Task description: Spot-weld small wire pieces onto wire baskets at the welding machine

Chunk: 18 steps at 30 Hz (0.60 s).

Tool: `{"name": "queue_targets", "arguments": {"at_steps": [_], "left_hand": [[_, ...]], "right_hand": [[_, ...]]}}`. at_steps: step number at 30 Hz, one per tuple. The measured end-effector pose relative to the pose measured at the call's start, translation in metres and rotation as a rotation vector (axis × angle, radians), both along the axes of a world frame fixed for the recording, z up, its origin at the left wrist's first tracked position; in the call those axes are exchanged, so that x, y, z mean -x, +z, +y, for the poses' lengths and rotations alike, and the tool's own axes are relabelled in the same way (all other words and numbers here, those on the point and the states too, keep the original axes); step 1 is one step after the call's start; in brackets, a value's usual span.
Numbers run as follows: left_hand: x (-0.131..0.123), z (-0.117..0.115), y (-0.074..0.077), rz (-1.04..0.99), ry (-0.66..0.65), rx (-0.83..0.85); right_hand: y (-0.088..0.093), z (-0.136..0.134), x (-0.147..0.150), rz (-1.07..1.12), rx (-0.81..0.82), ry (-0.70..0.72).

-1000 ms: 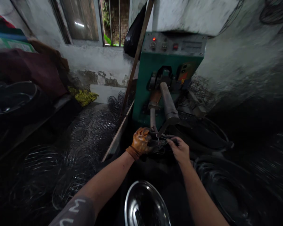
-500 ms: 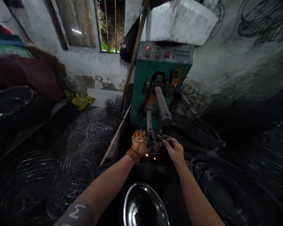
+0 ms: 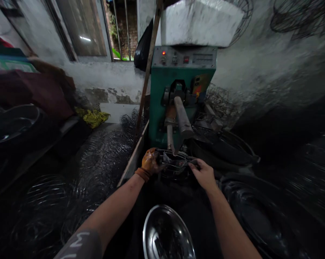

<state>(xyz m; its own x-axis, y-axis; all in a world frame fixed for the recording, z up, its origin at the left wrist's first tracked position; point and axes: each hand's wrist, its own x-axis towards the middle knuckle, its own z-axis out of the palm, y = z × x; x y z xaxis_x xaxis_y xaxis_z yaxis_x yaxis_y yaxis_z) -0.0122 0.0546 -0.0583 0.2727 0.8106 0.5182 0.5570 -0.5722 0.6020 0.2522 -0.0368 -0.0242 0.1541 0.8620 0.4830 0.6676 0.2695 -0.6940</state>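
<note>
"Left hand [image 3: 150, 162] has slid outward since half a second ago?"
"Yes, toward nine o'clock, and more of the wire frame [image 3: 175, 164] shows between the hands."
"How's the grip?"
"Gloved fingers curl closed around its nine-o'clock end; the right hand [image 3: 203, 173] pinches the three-o'clock end, thumb against fingers."
"Around it?"
"Green machine [image 3: 159, 81] at twelve, its metal arm [image 3: 182, 117] reaching down; shiny dish [image 3: 153, 225] at six."
</note>
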Motion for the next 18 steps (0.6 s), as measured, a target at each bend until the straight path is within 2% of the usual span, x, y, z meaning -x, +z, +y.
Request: {"name": "queue_targets", "arguments": {"at_steps": [3, 6, 10, 18], "left_hand": [[0.017, 0.007, -0.003, -0.014, -0.012, 0.052], [0.029, 0.01, -0.002, -0.015, -0.036, 0.087], [0.031, 0.013, -0.003, -0.054, -0.045, 0.107], [0.027, 0.025, -0.016, -0.101, -0.08, 0.14]], "right_hand": [[0.014, 0.008, 0.012, -0.09, 0.002, 0.101], [0.018, 0.016, 0.022, -0.194, -0.013, 0.132], [0.014, 0.021, 0.025, -0.298, -0.055, 0.098], [0.005, 0.026, 0.024, -0.378, -0.102, 0.084]]}}
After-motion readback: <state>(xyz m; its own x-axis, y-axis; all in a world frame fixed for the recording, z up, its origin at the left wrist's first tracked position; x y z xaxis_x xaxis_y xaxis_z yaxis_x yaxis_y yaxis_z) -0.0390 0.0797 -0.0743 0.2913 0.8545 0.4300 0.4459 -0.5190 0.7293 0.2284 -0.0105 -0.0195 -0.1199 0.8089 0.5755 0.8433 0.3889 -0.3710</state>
